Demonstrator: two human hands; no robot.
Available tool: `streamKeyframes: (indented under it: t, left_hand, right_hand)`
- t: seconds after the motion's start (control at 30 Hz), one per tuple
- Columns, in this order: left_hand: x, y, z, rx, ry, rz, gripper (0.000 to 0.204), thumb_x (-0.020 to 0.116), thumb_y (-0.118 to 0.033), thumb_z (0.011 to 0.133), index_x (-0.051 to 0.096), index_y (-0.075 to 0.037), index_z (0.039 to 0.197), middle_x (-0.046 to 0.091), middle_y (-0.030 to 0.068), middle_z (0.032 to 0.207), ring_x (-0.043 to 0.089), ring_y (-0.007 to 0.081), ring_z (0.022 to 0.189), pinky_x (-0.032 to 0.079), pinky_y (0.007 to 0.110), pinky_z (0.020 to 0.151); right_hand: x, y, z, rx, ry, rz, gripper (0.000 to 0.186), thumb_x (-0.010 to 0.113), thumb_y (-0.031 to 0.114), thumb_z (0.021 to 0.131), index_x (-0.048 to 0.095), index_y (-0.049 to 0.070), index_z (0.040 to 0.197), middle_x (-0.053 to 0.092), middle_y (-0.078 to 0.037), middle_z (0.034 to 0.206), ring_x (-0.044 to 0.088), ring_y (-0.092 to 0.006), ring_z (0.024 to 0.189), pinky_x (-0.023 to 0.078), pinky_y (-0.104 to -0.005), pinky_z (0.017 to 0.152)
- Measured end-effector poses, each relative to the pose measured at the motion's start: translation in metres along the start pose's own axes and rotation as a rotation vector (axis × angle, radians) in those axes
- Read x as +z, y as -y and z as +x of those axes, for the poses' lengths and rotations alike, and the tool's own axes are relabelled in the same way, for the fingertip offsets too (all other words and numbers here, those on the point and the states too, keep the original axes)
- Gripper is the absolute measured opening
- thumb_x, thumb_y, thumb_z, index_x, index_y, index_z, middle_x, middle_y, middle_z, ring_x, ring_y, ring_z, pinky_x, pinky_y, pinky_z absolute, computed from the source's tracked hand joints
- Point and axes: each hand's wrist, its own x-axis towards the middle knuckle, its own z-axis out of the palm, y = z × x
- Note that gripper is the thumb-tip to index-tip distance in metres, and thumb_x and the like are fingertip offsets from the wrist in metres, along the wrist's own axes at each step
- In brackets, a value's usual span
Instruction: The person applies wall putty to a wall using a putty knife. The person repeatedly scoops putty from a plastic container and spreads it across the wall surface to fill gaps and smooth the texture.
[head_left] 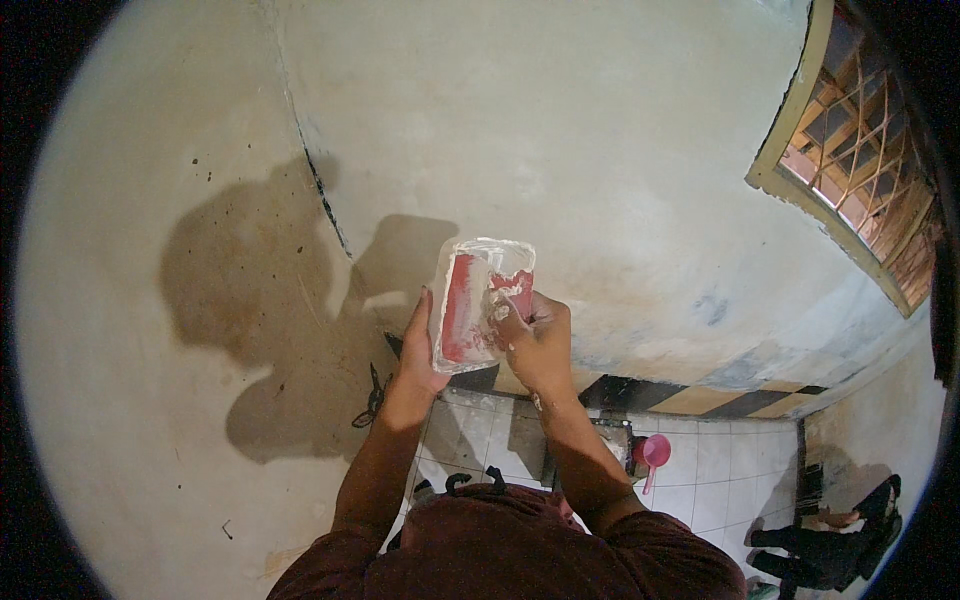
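Note:
In front of the wall, at the middle of the view, is a shallow red rectangular tray [459, 300] smeared with whitish paste along its rim and inside. My left hand [424, 350] grips its left side, with the thumb up along the edge and the palm near the bottom corner. My right hand [542, 345] is closed around a small red scraper [516, 288], whose paste-coated edge lies over the right part of the tray. White paste also clings to the right thumb and wrist. The tray hides most of the left fingers.
A dark crack [325, 195] runs down the stained wall [590, 150]. A window with a metal grille [860, 150] is at upper right. Below, a pink dipper [654, 450] sits by a dark container on the white-tiled floor [705, 465]. A person in dark clothes [850, 545] stands at lower right.

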Motion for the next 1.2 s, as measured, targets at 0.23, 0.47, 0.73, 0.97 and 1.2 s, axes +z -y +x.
streamKeyframes:
  t: [0.23, 0.47, 0.73, 0.97, 1.2]
  left_hand:
    - [0.002, -0.001, -0.003, -0.001, -0.107, 0.059, 0.051, 0.045, -0.046, 0.095, 0.050, -0.006, 0.128, 0.058, 0.0115, 0.120, 0.055, 0.0270, 0.110, 0.044, 0.043, 0.096]
    - [-0.001, -0.018, -0.014, 0.112, 0.037, 0.207, 0.047, 0.041, -0.043, 0.097, 0.051, -0.008, 0.127, 0.059, 0.0092, 0.119, 0.057, 0.0253, 0.108, 0.046, 0.041, 0.094]
    - [-0.026, -0.045, -0.013, 0.107, 0.077, 0.101, 0.059, 0.044, -0.050, 0.093, 0.047, -0.006, 0.132, 0.055, 0.0122, 0.126, 0.055, 0.0270, 0.113, 0.044, 0.042, 0.097]
    - [-0.030, -0.045, -0.009, -0.055, 0.112, -0.156, 0.059, 0.045, -0.052, 0.091, 0.051, -0.007, 0.129, 0.056, 0.0120, 0.125, 0.056, 0.0279, 0.111, 0.044, 0.045, 0.096]
    - [-0.020, -0.036, -0.010, -0.143, 0.159, -0.138, 0.058, 0.047, -0.052, 0.090, 0.049, -0.010, 0.130, 0.057, 0.0105, 0.122, 0.056, 0.0293, 0.110, 0.044, 0.047, 0.095]
  right_hand:
    - [0.005, -0.013, 0.004, -0.167, -0.028, -0.121, 0.016, 0.059, 0.011, 0.084, 0.062, -0.001, 0.075, 0.055, 0.001, 0.061, 0.047, -0.0062, 0.053, 0.036, -0.0247, 0.047]
    - [0.011, -0.014, -0.002, -0.124, -0.063, -0.224, 0.019, 0.059, 0.014, 0.083, 0.064, -0.004, 0.088, 0.060, -0.005, 0.063, 0.053, -0.0106, 0.059, 0.044, -0.0288, 0.056]
    - [0.009, 0.007, -0.039, -0.047, -0.171, -0.269, 0.019, 0.059, 0.014, 0.085, 0.065, -0.004, 0.088, 0.063, -0.004, 0.069, 0.053, -0.0074, 0.064, 0.045, -0.0264, 0.059]
    - [0.029, -0.018, -0.066, -0.359, -0.475, -0.564, 0.015, 0.060, 0.013, 0.086, 0.065, 0.001, 0.092, 0.064, -0.013, 0.072, 0.061, -0.0227, 0.062, 0.047, -0.0298, 0.061]
    - [0.026, -0.024, -0.078, -0.386, -0.335, -1.115, 0.017, 0.053, 0.001, 0.086, 0.063, -0.002, 0.098, 0.066, -0.013, 0.103, 0.065, -0.0162, 0.090, 0.051, -0.0295, 0.075]
